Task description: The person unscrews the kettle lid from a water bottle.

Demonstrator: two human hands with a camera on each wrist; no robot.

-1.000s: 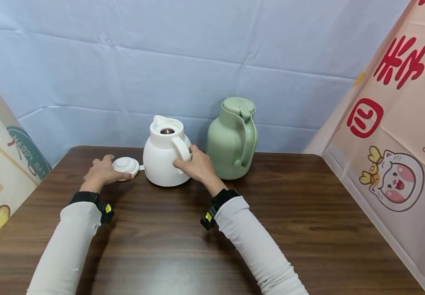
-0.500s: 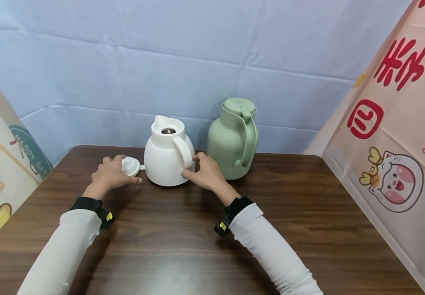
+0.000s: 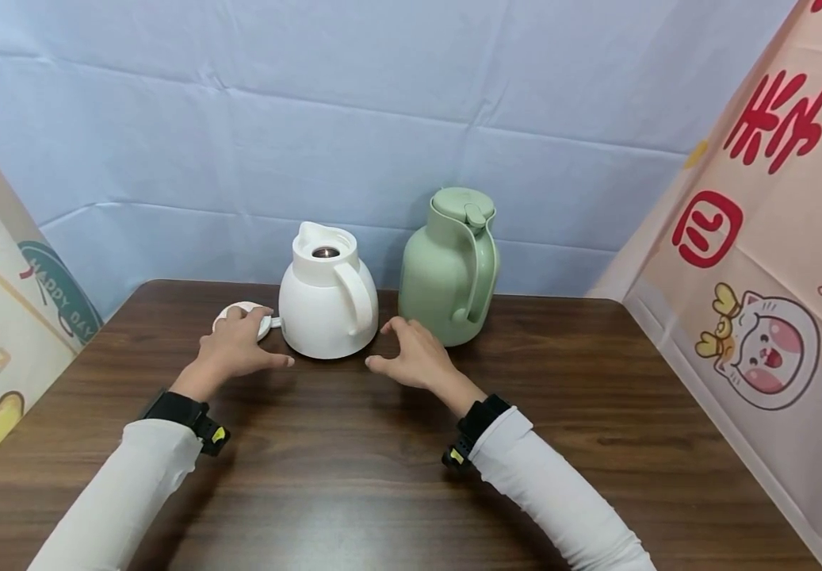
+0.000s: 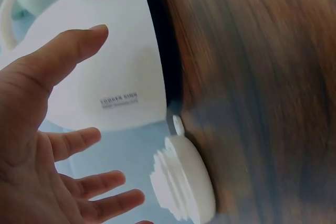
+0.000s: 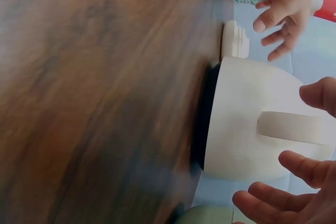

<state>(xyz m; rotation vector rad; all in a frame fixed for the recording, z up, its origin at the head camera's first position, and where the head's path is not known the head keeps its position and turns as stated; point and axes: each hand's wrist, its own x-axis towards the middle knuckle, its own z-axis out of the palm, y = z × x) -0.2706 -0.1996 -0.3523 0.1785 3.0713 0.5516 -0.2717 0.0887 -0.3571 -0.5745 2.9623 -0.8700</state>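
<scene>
A white thermos jug stands upright on the wooden table, its round mouth uncovered and its handle toward the front right. Beside its left side lies a white lid, stepped side up, with a small tab pointing at the jug. My left hand hovers in front of the lid with fingers spread and partly covers it in the head view; it holds nothing. To the jug's right, my right hand is apart from the handle, thumb and fingers spread around nothing.
A green thermos jug with its lid on stands close to the right of the white one. Behind the table hangs a pale blue cloth, and a printed banner hangs at the right.
My right hand has let go of the white jug's handle and drawn back to the right. My left hand has moved off the lid, right and nearer. The jug has shifted very slightly right.
</scene>
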